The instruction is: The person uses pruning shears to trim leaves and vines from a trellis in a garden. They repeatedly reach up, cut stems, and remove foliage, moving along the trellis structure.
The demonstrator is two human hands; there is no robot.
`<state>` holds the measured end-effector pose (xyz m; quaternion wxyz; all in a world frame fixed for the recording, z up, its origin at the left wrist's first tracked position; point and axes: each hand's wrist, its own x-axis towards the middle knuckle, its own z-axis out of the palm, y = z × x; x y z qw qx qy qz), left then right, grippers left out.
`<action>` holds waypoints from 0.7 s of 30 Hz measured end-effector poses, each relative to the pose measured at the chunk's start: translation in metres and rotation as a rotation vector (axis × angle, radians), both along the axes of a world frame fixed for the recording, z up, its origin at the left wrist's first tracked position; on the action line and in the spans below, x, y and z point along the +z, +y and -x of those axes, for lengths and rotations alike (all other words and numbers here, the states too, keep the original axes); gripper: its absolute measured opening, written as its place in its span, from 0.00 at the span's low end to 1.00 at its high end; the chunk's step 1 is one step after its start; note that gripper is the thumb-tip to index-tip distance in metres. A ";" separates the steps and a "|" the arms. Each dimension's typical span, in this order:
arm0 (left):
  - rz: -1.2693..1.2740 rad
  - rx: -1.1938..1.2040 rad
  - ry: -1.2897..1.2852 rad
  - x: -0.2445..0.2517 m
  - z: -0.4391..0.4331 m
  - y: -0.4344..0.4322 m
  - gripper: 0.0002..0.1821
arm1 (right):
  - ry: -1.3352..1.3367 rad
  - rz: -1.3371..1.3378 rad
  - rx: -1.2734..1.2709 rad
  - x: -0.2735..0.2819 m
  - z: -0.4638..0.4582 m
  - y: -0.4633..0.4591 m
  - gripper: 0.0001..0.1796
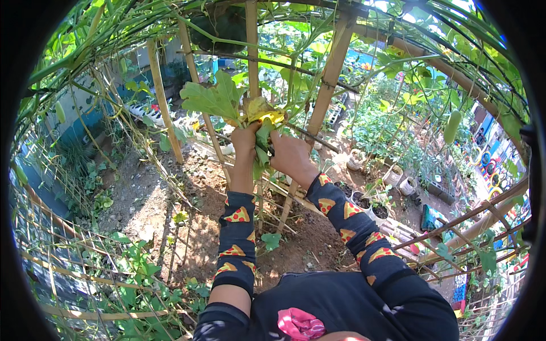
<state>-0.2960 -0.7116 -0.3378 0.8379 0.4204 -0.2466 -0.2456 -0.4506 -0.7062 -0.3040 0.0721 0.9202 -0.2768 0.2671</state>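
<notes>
My left hand [245, 140] is closed around the stalks of a bunch of large leaves, in front of an upright bamboo post. A broad green leaf [215, 99] fans out to the left above it, and a yellowed, browning leaf [263, 110] stands up over the knuckles. Folded green leaves [262, 157] hang down between the two hands. My right hand [291, 154] is curled at the right side of the bunch, its fingers against the folded leaves. A small dark spot shows by its fingers; what it is cannot be made out.
Bamboo posts [326, 85] and thin crossbars hold vines overhead. A dark round gourd [219, 30] hangs at top, a pale green gourd [452, 127] at right. Sack planters [355, 159] stand beyond the soil. Bamboo lattice [85, 315] edges the lower left.
</notes>
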 end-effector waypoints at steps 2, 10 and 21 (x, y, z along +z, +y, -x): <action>-0.061 0.129 -0.042 -0.002 0.001 -0.003 0.14 | 0.006 0.014 0.022 -0.001 0.007 0.003 0.20; 0.035 -0.305 0.176 0.001 -0.040 0.004 0.13 | -0.088 0.053 0.027 -0.037 0.052 0.017 0.29; 0.841 -0.955 0.477 -0.079 -0.037 0.011 0.13 | -0.464 -1.697 0.462 -0.040 0.061 -0.009 0.16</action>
